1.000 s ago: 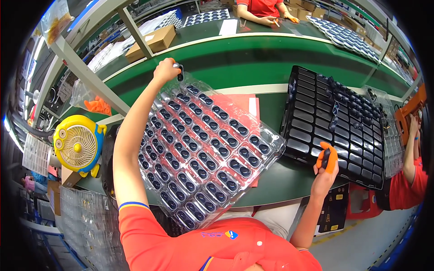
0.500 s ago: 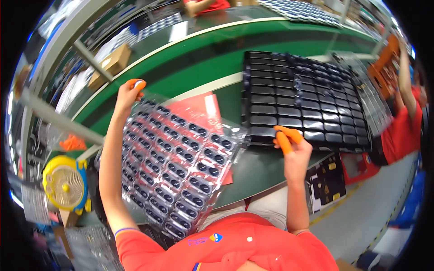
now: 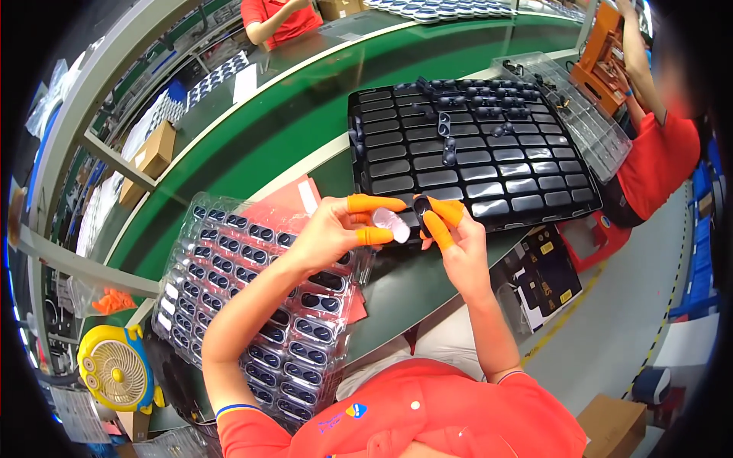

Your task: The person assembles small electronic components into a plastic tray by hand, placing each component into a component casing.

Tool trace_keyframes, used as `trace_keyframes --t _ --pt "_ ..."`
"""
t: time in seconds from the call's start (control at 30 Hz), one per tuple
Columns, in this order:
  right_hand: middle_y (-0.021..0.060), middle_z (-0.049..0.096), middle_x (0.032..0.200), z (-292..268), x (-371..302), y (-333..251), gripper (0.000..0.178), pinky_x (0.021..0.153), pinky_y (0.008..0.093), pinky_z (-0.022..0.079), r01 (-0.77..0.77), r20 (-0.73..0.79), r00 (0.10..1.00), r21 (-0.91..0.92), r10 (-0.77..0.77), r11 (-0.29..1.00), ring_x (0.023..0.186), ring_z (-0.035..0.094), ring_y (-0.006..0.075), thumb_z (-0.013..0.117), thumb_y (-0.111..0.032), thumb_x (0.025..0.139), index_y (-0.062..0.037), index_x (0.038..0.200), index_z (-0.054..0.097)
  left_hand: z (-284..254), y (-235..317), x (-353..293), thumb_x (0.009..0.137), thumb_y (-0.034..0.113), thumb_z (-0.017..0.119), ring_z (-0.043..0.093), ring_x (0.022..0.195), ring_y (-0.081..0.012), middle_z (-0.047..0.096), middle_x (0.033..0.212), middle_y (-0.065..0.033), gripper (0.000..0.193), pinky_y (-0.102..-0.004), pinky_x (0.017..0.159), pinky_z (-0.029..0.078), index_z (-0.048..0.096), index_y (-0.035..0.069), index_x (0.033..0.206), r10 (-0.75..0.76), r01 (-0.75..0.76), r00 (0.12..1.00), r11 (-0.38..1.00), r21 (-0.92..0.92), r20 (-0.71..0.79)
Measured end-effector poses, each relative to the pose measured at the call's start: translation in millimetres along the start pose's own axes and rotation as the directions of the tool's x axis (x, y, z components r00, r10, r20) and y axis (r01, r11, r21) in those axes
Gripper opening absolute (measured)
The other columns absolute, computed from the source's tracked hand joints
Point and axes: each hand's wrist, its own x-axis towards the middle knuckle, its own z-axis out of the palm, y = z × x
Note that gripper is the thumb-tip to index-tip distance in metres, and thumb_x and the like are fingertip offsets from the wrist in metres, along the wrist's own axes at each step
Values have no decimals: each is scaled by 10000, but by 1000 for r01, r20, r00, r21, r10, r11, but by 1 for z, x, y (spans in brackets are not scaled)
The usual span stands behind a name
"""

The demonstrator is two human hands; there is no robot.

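In front of the black tray's near edge, my two hands are close together, with orange finger covers on their fingertips. My left hand [image 3: 328, 233] pinches a small pale, shiny oval piece [image 3: 391, 226] between thumb and fingers. A small black oval part [image 3: 421, 208] is held upright in the fingertips of my right hand [image 3: 462, 244], just beside the pale piece. Under my left forearm lies a clear plastic tray [image 3: 229, 204] filled with rows of dark two-lobed oval parts. The black compartment tray [image 3: 389, 185] lies beyond my right hand, with several loose black parts [image 3: 449, 151] on it.
A red sheet [image 3: 284, 200] lies partly under the clear tray. At the left stands a yellow and blue fan [image 3: 114, 370]. A green conveyor belt [image 3: 252, 187] runs behind the bench. Another clear tray [image 3: 580, 122] is by a co-worker [image 3: 649, 168] at right, near an orange fixture [image 3: 599, 65].
My left hand has moved from the far left corner of the clear tray to the middle, beside my right hand. The view has shifted, and the trays appear further left.
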Motion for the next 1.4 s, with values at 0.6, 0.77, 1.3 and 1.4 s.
trace_keyframes --t 0.6,0.77,1.3,1.4 --pt "55 540 909 -4 -10 -8 217 686 207 457 104 -7 994 -106 -106 989 804 568 118 605 65 800 68 1017 611 14 -17 -2 813 0 612 638 892 -294 612 988 -177 379 -348 772 542 485 -49 1167 -20 42 997 949 -311 73" --pt "54 548 898 -8 -12 -12 220 656 208 447 160 -7 986 -214 -166 964 760 549 107 624 76 771 47 988 633 15 -22 -1 820 -2 605 635 899 -280 604 1011 -176 393 -340 787 537 469 -53 1186 28 7 994 949 -314 107" --pt "70 578 885 -3 -21 2 223 633 231 452 290 -167 934 -159 -315 944 717 548 134 679 61 724 11 939 644 21 -25 -8 799 -16 625 631 903 -274 587 1052 -164 399 -354 753 549 489 -56 1172 142 -106 985 948 -300 100" --pt "72 577 888 -2 -20 -1 217 648 234 453 336 -142 922 -176 -361 925 736 549 138 679 61 725 13 934 643 23 -25 -9 789 -18 635 632 890 -256 586 1045 -155 407 -356 737 552 491 -56 1168 141 -42 976 870 -492 167"
